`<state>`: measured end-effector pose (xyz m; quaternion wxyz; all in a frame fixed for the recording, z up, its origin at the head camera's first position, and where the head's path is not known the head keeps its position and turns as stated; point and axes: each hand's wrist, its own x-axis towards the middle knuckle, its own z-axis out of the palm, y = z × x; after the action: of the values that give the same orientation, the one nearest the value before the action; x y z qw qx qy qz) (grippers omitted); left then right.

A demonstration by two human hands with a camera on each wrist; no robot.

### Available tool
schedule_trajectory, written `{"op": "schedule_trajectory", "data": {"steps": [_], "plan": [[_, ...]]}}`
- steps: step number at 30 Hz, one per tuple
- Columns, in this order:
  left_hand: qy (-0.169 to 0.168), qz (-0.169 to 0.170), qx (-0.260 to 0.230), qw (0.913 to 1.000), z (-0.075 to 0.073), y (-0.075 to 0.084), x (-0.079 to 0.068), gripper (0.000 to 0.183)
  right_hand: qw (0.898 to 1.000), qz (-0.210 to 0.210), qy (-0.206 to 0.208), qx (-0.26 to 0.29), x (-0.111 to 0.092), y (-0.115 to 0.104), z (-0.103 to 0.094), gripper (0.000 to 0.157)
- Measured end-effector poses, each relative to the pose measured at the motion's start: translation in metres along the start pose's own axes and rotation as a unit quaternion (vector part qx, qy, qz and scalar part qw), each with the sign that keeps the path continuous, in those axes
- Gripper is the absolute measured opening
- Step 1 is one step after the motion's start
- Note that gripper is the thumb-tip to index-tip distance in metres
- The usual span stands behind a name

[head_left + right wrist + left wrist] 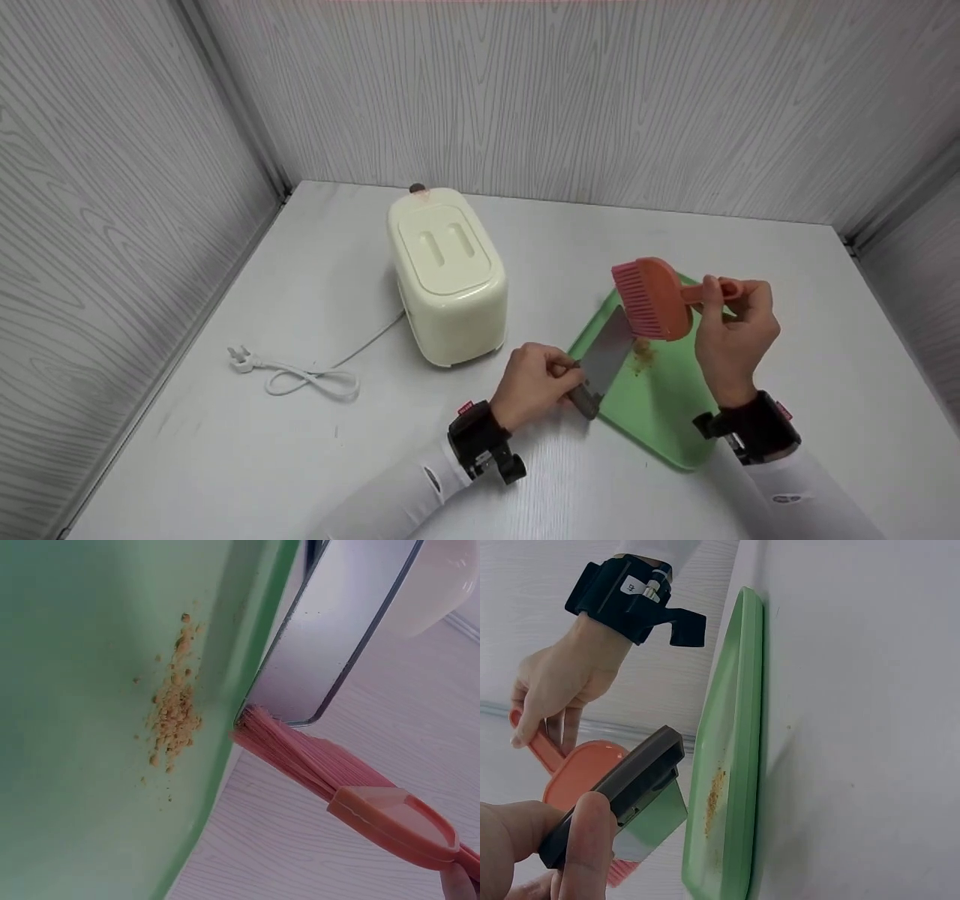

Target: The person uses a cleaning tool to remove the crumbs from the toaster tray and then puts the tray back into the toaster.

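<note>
The left hand (pixel 529 384) pinches the pan (pixel 606 349) while the right hand (pixel 739 341) grips the brush (pixel 664 300), apparently to sweep crumbs (pixel 175 716) into the tray (pixel 664 420); the next stroke needs steady tilt.

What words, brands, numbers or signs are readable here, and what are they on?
None reads clearly.
Small red tag on the black left wristband: too small to read.
Matching red tag on the black right wristband: too small to read.
White rectangular label on that right wristband: short dark mark, too blurred to read.
No lettering shows on the rounded cream appliance, orange pink-bristled brush or green tray.
</note>
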<state>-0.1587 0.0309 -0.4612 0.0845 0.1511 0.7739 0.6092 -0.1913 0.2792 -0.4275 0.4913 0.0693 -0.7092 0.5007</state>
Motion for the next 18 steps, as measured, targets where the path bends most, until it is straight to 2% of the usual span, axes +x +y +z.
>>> {"op": "schedule_trajectory", "data": {"steps": [11,14,18], "plan": [[-0.002,0.012,-0.004,0.9999,-0.0028,-0.001,0.0006,0.009,0.999,-0.026,0.012,-0.016,0.0029,-0.0022,-0.0062,0.021],[-0.002,0.014,0.001,0.9999,-0.0035,-0.0007,0.0008,0.01,0.999,-0.02,0.022,-0.013,0.006,-0.0022,-0.0079,0.02],[-0.001,0.013,0.006,0.9999,-0.0037,-0.0003,0.0009,0.01,0.999,0.004,0.038,0.022,0.0092,-0.0027,-0.01,0.018]]}}
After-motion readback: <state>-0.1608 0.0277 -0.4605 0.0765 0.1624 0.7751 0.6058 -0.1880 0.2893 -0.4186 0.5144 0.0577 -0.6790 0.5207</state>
